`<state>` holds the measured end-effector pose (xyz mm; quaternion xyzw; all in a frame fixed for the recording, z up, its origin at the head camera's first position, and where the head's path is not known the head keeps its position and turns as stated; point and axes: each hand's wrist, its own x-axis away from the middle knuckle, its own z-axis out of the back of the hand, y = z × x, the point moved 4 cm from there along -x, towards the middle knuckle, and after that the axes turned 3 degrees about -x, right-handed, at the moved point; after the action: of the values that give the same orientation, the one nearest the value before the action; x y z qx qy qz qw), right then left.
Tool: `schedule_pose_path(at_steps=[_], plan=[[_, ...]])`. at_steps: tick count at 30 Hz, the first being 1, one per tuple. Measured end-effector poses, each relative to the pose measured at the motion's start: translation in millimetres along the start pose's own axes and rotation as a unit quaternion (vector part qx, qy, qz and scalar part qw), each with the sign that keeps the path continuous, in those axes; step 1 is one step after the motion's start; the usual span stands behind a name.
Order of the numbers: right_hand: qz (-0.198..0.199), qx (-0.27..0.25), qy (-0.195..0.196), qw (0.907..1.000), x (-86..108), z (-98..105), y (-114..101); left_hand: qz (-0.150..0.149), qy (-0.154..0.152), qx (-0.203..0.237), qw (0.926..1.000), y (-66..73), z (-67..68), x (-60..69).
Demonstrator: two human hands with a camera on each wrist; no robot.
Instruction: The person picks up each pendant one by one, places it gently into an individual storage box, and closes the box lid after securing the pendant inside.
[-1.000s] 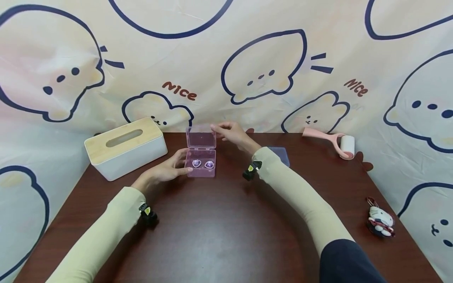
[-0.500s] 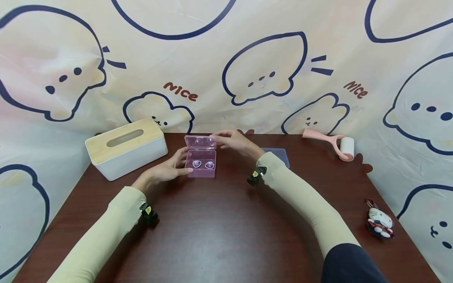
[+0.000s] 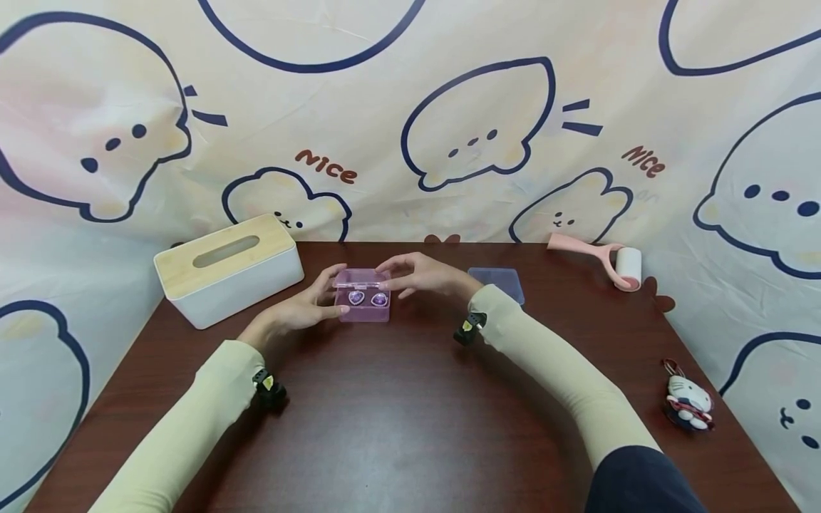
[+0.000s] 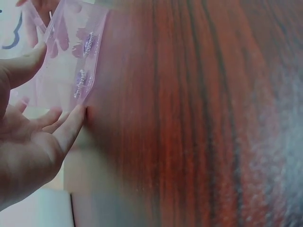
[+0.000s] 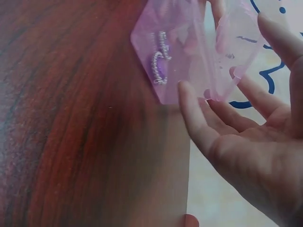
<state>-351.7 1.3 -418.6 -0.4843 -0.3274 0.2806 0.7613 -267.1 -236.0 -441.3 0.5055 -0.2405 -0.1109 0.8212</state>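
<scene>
A small pink translucent box (image 3: 363,315) stands on the dark wooden table (image 3: 398,427). Its hinged lid (image 3: 359,276) tilts partway over the back of the box. Inside lie two purple jewels (image 3: 380,299) rimmed with small clear stones. My left hand (image 3: 298,309) holds the box at its left side, thumb at the front corner. At the lid's right side is my right hand (image 3: 436,275), its fingers extended and touching the lid. In the right wrist view, the right fingers (image 5: 253,97) are spread beside the lid. The left wrist view has the left hand (image 4: 28,146) against the box.
Left of the box, a white tissue box (image 3: 224,299) with a wooden top stands near the back. A flat bluish translucent case (image 3: 503,283) lies behind my right wrist. Farther right are a pink lint roller (image 3: 596,251) and a cat-figure keychain (image 3: 689,402). A patterned cloth hangs behind.
The lid has swung from upright forward and down over the box, with my right hand moving down alongside it. My left hand has stayed on the box.
</scene>
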Motion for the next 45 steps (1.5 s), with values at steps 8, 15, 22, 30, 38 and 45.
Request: schedule_pose_path(at_steps=[8,15,22,30,38,45], plan=[[0.042,0.114,0.029,0.9922,1.8,-11,7,0.009,-0.005,0.006,0.9999,0.5,2.7,1.0],[0.072,0.162,0.034,0.9836,1.0,-21,7,0.000,-0.002,-0.009,1.0000,3.7,0.7,-0.9],[0.078,0.174,0.032,0.9811,3.1,-27,7,0.003,0.001,-0.014,0.9999,7.1,-2.4,-1.7],[0.076,0.165,0.042,0.9824,9.8,-34,12,0.012,-0.012,-0.015,0.9997,7.9,-7.5,-1.8],[0.088,0.144,0.061,0.9838,10.2,-31,10,-0.002,-0.007,-0.014,0.9999,13.1,-4.0,-3.2],[0.092,0.231,0.070,0.9662,29.2,-27,-7,-0.037,0.048,-0.128,0.9899,27.2,6.5,7.3]])
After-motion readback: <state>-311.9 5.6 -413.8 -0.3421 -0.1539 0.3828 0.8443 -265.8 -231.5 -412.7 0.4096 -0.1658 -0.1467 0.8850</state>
